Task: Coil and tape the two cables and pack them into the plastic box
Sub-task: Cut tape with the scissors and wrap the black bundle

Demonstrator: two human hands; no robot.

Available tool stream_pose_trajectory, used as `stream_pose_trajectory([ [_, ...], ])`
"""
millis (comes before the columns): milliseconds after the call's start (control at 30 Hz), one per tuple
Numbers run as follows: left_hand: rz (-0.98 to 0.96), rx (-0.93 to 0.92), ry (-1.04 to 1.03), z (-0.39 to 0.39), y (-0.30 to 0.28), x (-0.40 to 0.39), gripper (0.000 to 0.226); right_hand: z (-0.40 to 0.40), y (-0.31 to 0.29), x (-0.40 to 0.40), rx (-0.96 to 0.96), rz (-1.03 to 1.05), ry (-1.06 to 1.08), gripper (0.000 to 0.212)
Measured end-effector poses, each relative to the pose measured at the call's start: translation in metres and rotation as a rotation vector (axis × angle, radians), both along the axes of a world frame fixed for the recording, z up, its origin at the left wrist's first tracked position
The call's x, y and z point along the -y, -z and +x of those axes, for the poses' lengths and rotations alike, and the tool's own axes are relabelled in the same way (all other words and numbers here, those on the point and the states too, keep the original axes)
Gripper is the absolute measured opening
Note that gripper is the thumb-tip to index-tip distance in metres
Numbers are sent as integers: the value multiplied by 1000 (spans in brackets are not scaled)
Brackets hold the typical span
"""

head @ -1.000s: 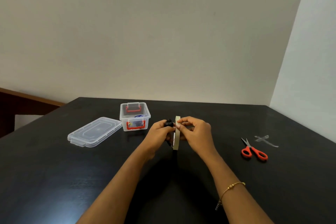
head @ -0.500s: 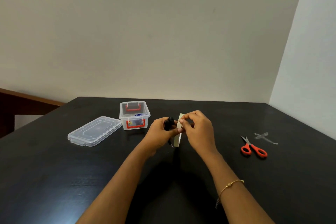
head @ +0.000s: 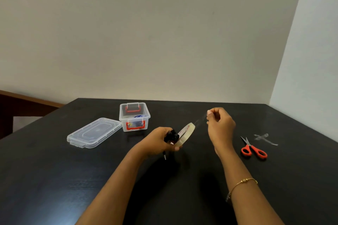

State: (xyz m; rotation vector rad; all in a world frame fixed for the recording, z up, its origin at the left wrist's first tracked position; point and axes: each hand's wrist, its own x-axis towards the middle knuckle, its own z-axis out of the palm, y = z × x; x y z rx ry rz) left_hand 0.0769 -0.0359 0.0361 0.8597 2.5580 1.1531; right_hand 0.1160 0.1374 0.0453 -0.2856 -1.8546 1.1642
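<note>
The left hand (head: 157, 140) grips the coiled black cable (head: 171, 136) and the tape roll (head: 185, 133) together, steadying both. The right hand (head: 220, 124) pinches the drawn-out tape strip (head: 200, 119), probably for binding the coil, with the scissors (head: 253, 149) near the bench's right edge.

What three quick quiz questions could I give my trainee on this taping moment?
1. True or false: the lid sits on the plastic box.
2. Which hand pinches the pulled-out tape strip: A left hand, B right hand?
3. Fill in: the left hand grips the tape roll and the coiled black ____.

Key: 1 false, it lies beside it; 2 B; 3 cable.
</note>
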Motion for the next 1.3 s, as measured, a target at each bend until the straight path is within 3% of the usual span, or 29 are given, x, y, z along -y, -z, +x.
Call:
stream_pose_trajectory([
  [200,-67,-42,-58,-3,-2,3,37,1,-1,7,-28,187,-7,9],
  [367,-198,-109,-88,-9,0,10,39,2,1,-6,-5,136,95,10],
  [600,-346,-230,-243,-15,1,17,40,-3,14,-13,387,-73,-109,6],
  [733,-431,-191,-269,-18,0,19,39,-6,28,-15,564,-193,-244,5],
  [933,-80,-396,-504,-6,-6,10,38,-5,32,-21,615,-259,-279,4],
  [1033,81,-420,-427,-1,-9,-14,35,-3,31,-22,607,-337,-315,6],
  [1200,-111,-332,-137,-12,-12,-67,38,4,30,-28,554,-541,-412,13],
  [1300,-199,-309,-23,-14,-10,-86,36,6,30,-29,564,-562,-456,16],
])
